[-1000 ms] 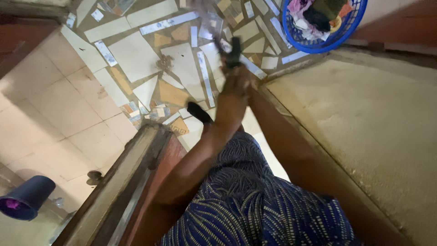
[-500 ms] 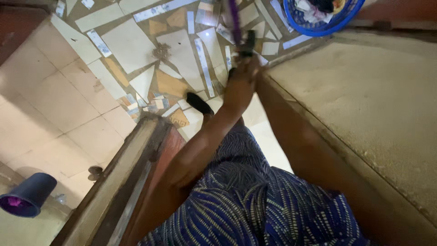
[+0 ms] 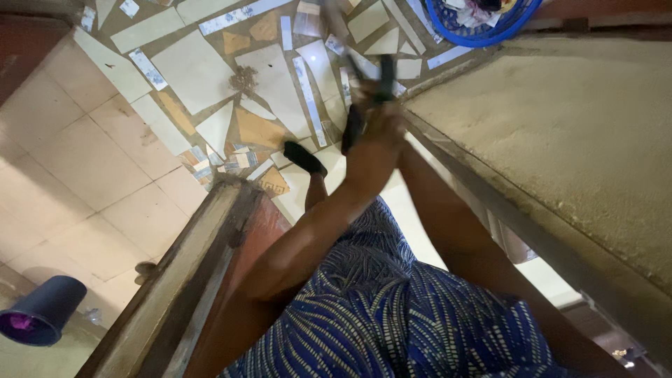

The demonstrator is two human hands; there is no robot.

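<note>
My left hand [image 3: 367, 150] and my right hand [image 3: 390, 120] are clasped together in front of me. Both grip a long thin handle [image 3: 350, 52] with a black grip piece [image 3: 386, 70]. The handle reaches away over the broken-tile mosaic floor [image 3: 203, 70] and is blurred, and its far end is out of view. Below the hands are my two feet in black shoes, one [image 3: 304, 157] to the left and one [image 3: 352, 129] just under the hands. A blue patterned dress [image 3: 378, 308] covers my lower body.
A blue basket of clothes [image 3: 448, 28] stands at the top right. A rough concrete wall [image 3: 560, 126] runs along the right. A wooden door frame [image 3: 196, 266] lies at lower left, with a dark bucket [image 3: 38, 315] beyond it on pale square tiles.
The handle has swung from side to side over the floor. My clasped hands have shifted slightly right and up in view. A second shoe has come into view under the hands.
</note>
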